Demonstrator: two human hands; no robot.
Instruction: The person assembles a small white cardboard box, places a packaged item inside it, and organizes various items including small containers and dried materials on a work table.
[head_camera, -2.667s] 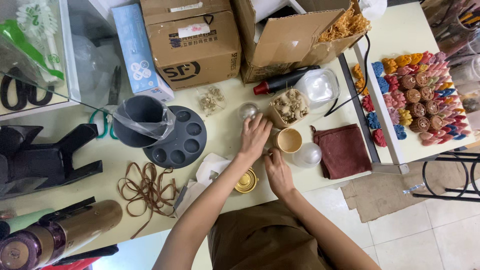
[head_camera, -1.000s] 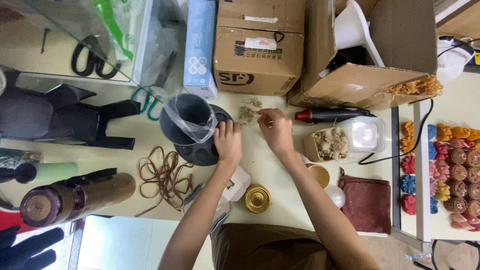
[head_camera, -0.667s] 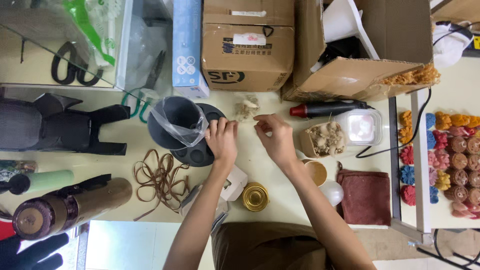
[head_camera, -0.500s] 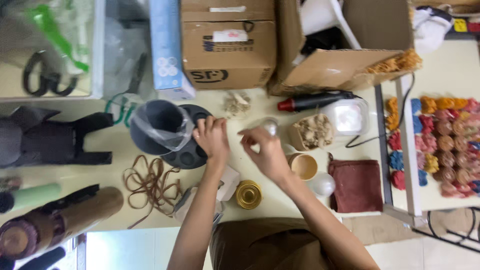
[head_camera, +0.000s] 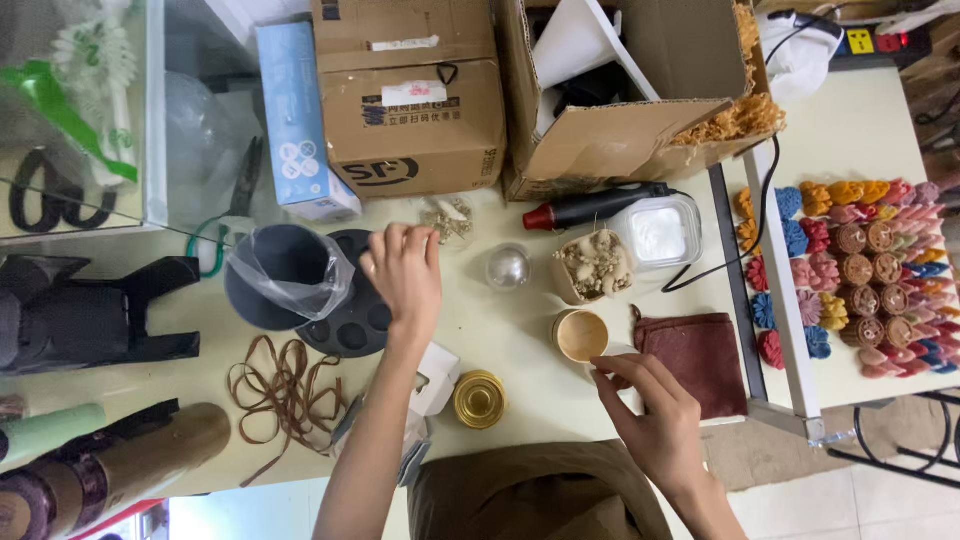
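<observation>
Bright, even light over my bench, no harsh shadows.

I see soft, short shadows under the left hand (head_camera: 405, 275) and right hand (head_camera: 650, 420), a glint on the clear glass ball (head_camera: 508, 266) and glare on the white tub lid (head_camera: 660, 232). The plastic sheeting (head_camera: 70, 110) at left reflects hazily (washing out what lies behind), and the frame's edges bow slightly.

Bare forearms, brown garment (head_camera: 540, 495), bare hands

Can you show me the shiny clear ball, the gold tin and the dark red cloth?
Clear ball (head_camera: 507, 266), head view, middle of the globe.
Gold tin (head_camera: 480, 399), head view, centre of its top.
Dark red cloth (head_camera: 700, 358), head view, middle of the fabric.
</observation>
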